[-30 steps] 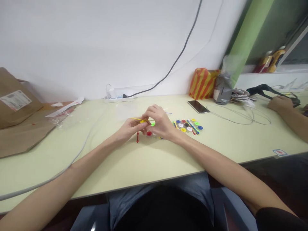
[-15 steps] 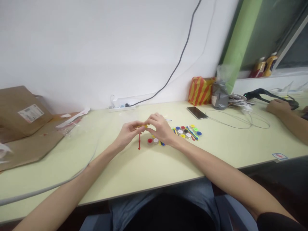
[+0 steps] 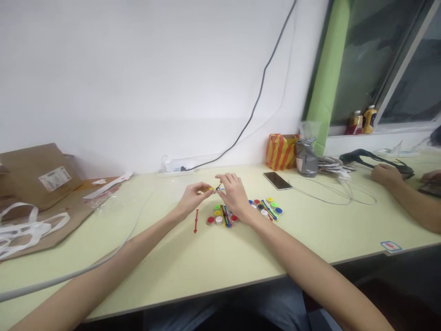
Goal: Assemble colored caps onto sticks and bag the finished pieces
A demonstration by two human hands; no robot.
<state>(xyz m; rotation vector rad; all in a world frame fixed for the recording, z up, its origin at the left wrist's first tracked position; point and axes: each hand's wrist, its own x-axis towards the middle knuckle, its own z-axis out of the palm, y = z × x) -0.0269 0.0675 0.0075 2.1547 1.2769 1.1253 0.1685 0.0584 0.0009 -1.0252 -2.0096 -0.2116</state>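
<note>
Above the table, my left hand (image 3: 191, 198) is closed, pinching a slim yellow piece (image 3: 208, 189) between thumb and fingertips. My right hand (image 3: 234, 195) faces it closely, its thumb and forefinger closed on a small dark-and-white piece (image 3: 219, 188) whose kind is too small to make out. Below the left hand lies a red plastic arrow (image 3: 196, 221). Under the right hand, a bundle of coloured arrows (image 3: 226, 216) lies among small round clear pieces with coloured centres, including a red one (image 3: 211, 220). A second bundle of coloured arrows (image 3: 269, 209) with similar round pieces lies to the right.
A phone (image 3: 277, 180) and a thin white cable lie right of my hands. Behind stand a striped bag (image 3: 280, 151) and a power strip (image 3: 172, 170). Brown packaging (image 3: 37, 174) covers the left side. Another person's hand (image 3: 387, 176) rests at right by a black headset-like device.
My hands have moved slightly apart, and a dark-and-white piece now shows at my right fingertips. More of the arrow bundle is uncovered. The camera view has shifted.
</note>
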